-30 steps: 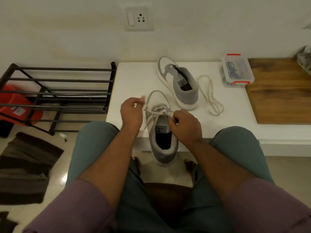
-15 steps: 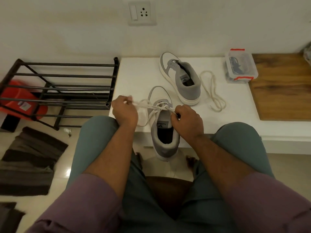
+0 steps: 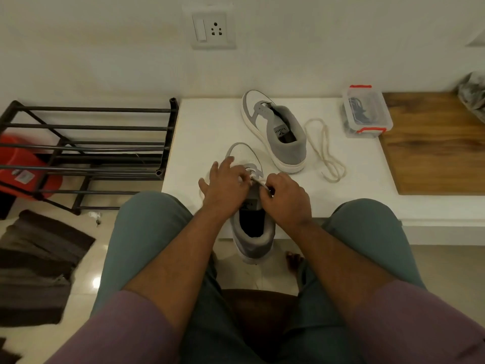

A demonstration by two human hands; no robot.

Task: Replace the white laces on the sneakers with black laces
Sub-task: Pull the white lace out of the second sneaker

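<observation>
My left hand (image 3: pixel 225 185) lies spread over the near sneaker (image 3: pixel 252 203) at the surface (image 3: pixel 210 132) edge, fingers loose, gripping nothing I can see. My right hand (image 3: pixel 284 199) pinches its white lace (image 3: pixel 258 181). Further right: second sneaker (image 3: pixel 275 130), loose lace (image 3: pixel 325 151), box (image 3: pixel 366 111).

Single head view, looking steeply down, apparently close
</observation>
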